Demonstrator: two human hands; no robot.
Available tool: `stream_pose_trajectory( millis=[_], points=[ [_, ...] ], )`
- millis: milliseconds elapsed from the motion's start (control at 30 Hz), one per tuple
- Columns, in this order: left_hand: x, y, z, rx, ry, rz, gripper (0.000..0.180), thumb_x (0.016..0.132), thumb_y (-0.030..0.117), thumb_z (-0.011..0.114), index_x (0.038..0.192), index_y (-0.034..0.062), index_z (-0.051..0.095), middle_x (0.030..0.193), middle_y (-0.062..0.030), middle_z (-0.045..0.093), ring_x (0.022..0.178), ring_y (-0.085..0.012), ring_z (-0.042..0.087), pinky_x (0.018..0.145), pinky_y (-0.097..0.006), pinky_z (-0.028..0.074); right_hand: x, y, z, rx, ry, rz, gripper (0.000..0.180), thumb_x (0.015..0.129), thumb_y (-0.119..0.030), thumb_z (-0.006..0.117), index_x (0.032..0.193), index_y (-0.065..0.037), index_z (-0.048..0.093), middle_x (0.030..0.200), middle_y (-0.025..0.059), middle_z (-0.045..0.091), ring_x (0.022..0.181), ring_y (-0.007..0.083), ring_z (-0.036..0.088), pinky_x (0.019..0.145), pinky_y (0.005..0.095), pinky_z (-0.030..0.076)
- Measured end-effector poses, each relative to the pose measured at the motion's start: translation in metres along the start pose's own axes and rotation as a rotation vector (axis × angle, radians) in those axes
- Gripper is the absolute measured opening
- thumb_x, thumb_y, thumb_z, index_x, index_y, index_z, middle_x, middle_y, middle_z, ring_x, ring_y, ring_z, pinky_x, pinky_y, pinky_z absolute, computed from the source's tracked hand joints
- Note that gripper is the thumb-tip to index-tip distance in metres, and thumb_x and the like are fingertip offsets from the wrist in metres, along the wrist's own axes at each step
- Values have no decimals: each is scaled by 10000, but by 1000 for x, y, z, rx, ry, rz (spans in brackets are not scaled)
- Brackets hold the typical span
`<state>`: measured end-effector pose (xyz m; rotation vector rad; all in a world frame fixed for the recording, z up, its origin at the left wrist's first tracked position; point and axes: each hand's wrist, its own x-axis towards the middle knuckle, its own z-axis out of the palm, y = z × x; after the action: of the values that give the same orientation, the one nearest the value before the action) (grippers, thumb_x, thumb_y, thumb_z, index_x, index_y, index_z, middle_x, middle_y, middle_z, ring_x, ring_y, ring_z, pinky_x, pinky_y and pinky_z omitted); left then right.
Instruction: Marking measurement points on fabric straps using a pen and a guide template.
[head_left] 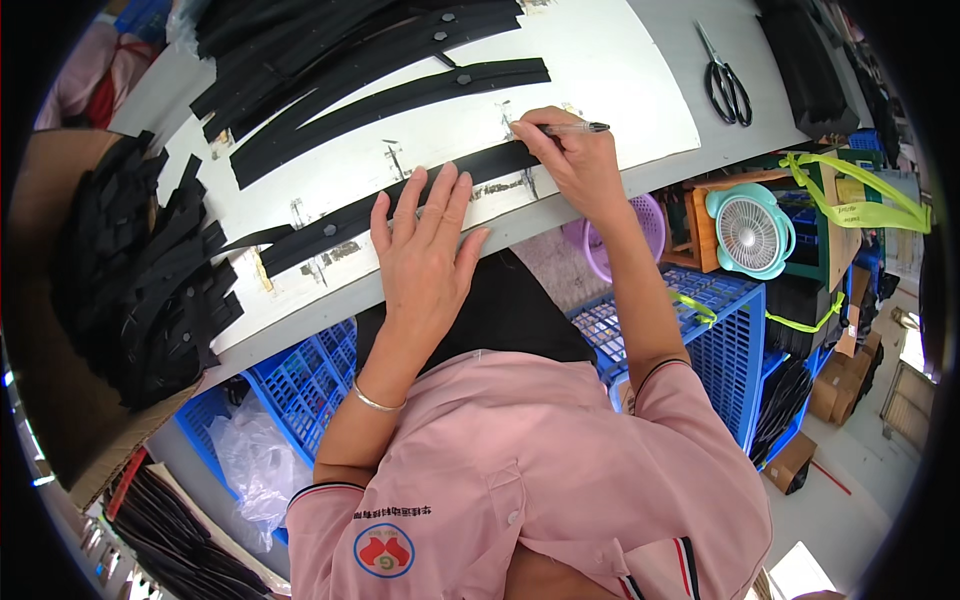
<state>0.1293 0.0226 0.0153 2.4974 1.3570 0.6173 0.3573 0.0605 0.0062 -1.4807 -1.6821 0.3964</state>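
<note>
My left hand lies flat with its fingers spread, the fingertips pressing on a black fabric strip along the near side of a white board. A round dark button sits on the strip, left of my fingers. Closed round a pen, my right hand rests at the strip's right end; the pen's tip is hidden behind my fingers. Farther up the board lies another black strip with a button, and beyond it a pile of similar strips. Dark marks dot the board around the near strip.
Black-handled scissors lie on the grey table to the right. At left, a cardboard box is heaped with black strips. Below the table edge are blue crates, a purple basket and a small teal fan.
</note>
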Motion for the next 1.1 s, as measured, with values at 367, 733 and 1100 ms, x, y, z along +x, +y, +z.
stream_pose_trajectory(
  millis=[367, 733, 1100],
  points=[
    [-1, 0, 0, -10, 7, -5, 571, 943, 270, 736, 1478, 136, 585, 1530, -44, 562, 1460, -283, 437, 1214, -507, 244, -4, 3, -8, 149, -68, 25, 253, 988, -192, 701, 848, 6, 772, 695, 35, 712, 596, 66, 604, 532, 237, 430],
    [-11, -13, -7, -151, 74, -48, 564, 935, 256, 748, 1452, 86, 600, 1518, -75, 572, 1460, -304, 446, 1229, -530, 229, -2, -7, -13, 324, -79, 274, 266, 983, -198, 710, 837, 17, 765, 674, 27, 704, 631, 65, 654, 563, 227, 475],
    [-34, -38, -20, 14, 106, -89, 541, 935, 262, 753, 1430, 88, 624, 1494, -71, 595, 1437, -288, 477, 1237, -546, 213, 2, -28, 2, 344, 114, 267, 198, 992, -191, 706, 946, -10, 773, 738, 4, 708, 651, 34, 570, 568, 207, 436]
  ],
)
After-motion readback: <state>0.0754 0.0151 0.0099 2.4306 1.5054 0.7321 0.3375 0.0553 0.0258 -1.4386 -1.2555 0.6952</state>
